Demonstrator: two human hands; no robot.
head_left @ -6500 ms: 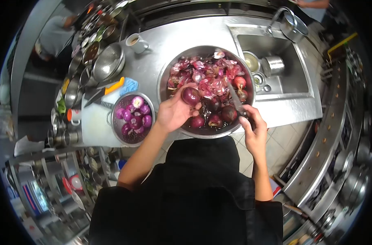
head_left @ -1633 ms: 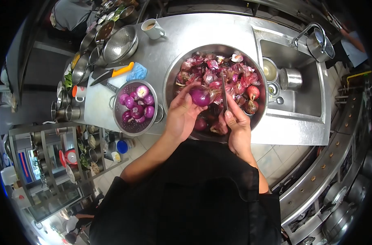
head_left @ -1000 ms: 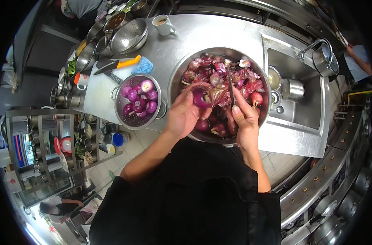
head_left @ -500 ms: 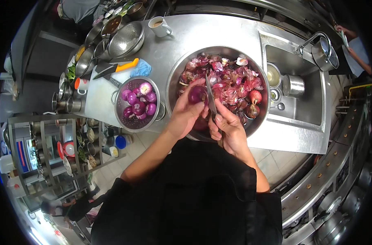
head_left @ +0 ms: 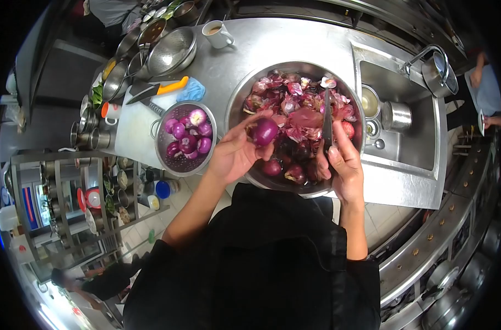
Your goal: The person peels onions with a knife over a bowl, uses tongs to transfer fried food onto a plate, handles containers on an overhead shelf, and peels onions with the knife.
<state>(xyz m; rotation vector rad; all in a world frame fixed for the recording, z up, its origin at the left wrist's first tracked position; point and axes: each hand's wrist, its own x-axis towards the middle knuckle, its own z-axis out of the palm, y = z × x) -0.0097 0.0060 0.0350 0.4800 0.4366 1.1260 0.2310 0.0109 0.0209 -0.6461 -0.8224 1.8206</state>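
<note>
My left hand [head_left: 232, 152] holds a purple onion [head_left: 263, 132] over the left side of a big steel bowl [head_left: 234, 104]. In my right hand [head_left: 344, 168] is a small knife [head_left: 327, 118], its blade pointing away from me over the bowl's right side. Loose red-purple skins [head_left: 305, 118] and several unpeeled onions [head_left: 295, 172] fill the bowl, some lying in dark water. Left of it, a steel colander [head_left: 165, 157] holds several shiny peeled onions [head_left: 188, 143].
A white cutting board [head_left: 132, 132], a knife with an orange handle [head_left: 173, 86] and a blue cloth [head_left: 191, 91] lie at the left. A mug [head_left: 218, 36] and an empty colander [head_left: 170, 52] stand behind. The sink [head_left: 407, 148] holds pots. Other people are at the edges.
My hands have moved apart, the left with the onion to the left and the right with the knife to the right. A strip of skin now hangs loose over the bowl.
</note>
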